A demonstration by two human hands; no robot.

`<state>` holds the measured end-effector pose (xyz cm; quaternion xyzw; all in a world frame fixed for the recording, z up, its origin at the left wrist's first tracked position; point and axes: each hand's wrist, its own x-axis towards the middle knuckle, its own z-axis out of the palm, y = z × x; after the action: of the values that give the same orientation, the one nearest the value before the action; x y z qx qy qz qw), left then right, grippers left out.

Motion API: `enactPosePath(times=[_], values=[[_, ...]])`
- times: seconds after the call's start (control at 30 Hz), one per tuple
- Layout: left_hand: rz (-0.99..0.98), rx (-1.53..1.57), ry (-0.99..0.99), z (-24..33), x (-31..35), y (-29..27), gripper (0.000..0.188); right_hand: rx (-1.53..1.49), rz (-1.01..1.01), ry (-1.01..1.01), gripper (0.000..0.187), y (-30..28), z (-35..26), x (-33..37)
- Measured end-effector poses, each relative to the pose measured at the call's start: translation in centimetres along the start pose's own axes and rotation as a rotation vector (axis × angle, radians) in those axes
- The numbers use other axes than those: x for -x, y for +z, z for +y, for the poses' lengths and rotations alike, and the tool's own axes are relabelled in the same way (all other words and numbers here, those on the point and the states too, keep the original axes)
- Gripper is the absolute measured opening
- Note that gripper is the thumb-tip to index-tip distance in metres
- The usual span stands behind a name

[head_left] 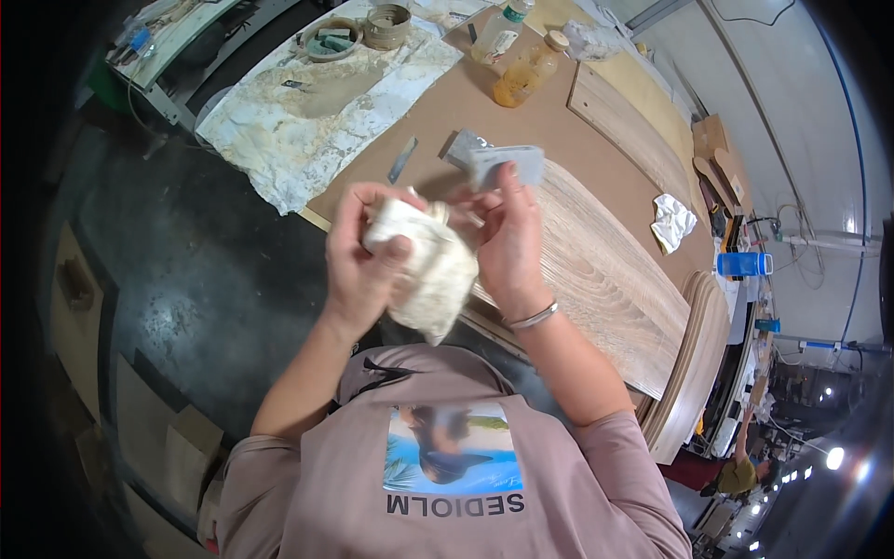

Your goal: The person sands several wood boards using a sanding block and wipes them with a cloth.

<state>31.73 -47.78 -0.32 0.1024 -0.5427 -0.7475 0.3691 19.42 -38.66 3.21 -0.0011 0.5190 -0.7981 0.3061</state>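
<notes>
My left hand point(358, 259) grips a crumpled off-white rag point(433, 275) with yellowish stains, which hangs down in front of my chest. The rag is slightly blurred. Close beside it, my right hand point(514, 238) pinches a flat grey scraper blade point(523, 166) under the thumb; some of those fingers are hidden behind the rag or smeared. Beneath and beyond the scraper blade lies another grey flat piece point(463, 147) on the brown tabletop point(428, 121). A narrow metal strip point(402, 160) rests to its left. Wood-grain panels point(605, 270) lie to the right of my right hand.
Far left, a stained white sheet point(279, 130) bears a bowl point(331, 41) and a round tin point(387, 26). Two bottles, one with amber contents point(531, 71), stand at the back. A white cloth point(672, 224) lies right of the panels. Another person point(736, 473) is at far right.
</notes>
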Motion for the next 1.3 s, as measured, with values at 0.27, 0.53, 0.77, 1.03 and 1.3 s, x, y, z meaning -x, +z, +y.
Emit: enactPosePath(times=[0.27, 0.53, 0.77, 1.03, 1.3], values=[[-0.129, 0.063, 0.095, -0.7, 0.5, 4.2, 0.062, -0.053, 0.0, -0.182, 0.039, 0.1, -1.6, 0.9], [-0.145, -0.215, 0.339, 0.1, 1.0, 5.8, 0.036, 0.034, -0.025, -0.28, 0.037, 1.2, -3.8, 2.1], [-0.142, -0.025, 0.126, 0.5, 1.9, 4.9, 0.031, 0.0, -0.109, -0.209, 0.034, -0.1, -4.3, 1.8], [0.107, -0.717, 0.509, 1.6, -1.2, 4.7, 0.012, -0.081, -0.165, -0.085, 0.031, -0.2, -1.4, 0.7], [0.024, -0.102, -0.005, 0.6, -0.5, 3.5, 0.03, 0.007, -0.065, -0.096, 0.032, 0.4, -0.5, 0.0]])
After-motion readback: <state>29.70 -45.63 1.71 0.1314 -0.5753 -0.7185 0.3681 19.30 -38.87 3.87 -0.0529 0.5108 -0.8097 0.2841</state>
